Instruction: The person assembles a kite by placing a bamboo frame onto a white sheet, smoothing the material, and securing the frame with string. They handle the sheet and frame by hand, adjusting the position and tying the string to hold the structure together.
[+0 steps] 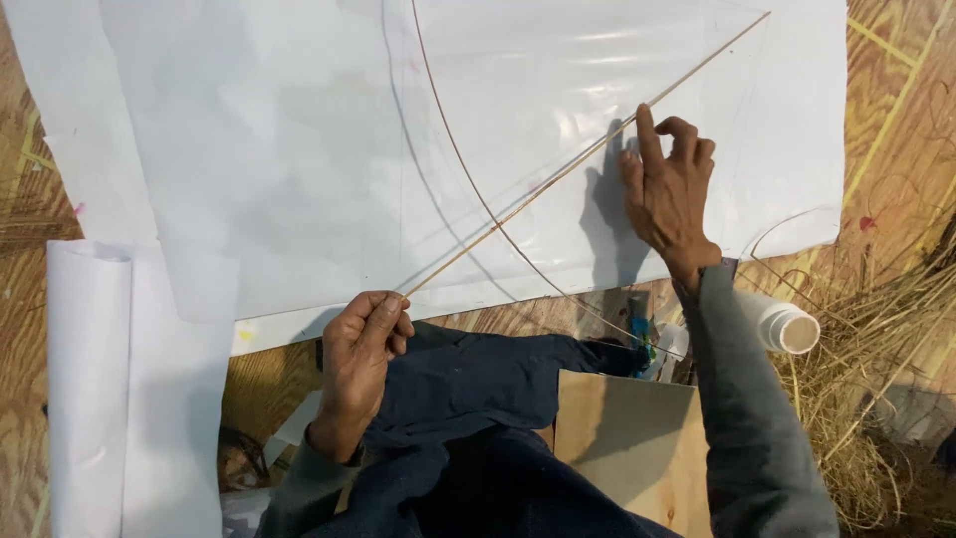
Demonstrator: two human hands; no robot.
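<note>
The left hand (363, 334) sat low and near, fingers curled and pinched shut on the near end of a long, thin, straight wooden stick (588, 159). That stick ran diagonally away, up and to the right, across a large sheet of glossy white paper (259, 149), its far tip near the sheet's far right corner. The right hand (667, 194) was out further, well apart from the left, forefinger pointing up and pressing the stick down on the sheet, the other fingers bent and loose, gripping nothing. A second, thin curved wooden stick (448, 139) bowed across the straight one, crossing it between the two hands. The sheet lay on a yellowish woven floor mat (896, 130). A roll of white paper (90, 399) lay at the left, a white plastic bottle (782, 324) beside the right sleeve, dry straw (876, 379) at the right, a brown board (637, 438) near.
</note>
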